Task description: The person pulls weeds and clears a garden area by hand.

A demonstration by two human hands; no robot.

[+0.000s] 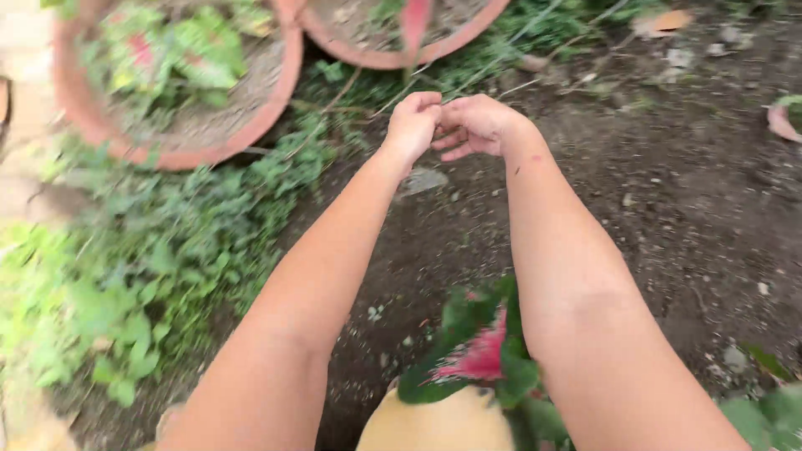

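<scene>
Both my arms reach forward over dark bare soil (668,192). My left hand (411,125) is closed into a fist. My right hand (476,125) touches it from the right, fingers curled toward the fist. Thin pale stems (501,46) run from just above the hands up to the right; whether either hand grips one I cannot tell. Near my body, between my forearms, a plant with green and pink leaves (480,355) grows above a pale yellow rounded object (439,422).
Two terracotta pots stand at the top: a large one (276,92) with pink-green leafy plants at the left, another (368,54) at the centre. Low green weeds (150,267) cover the left side. Small stones and a dry leaf (664,21) lie on the soil.
</scene>
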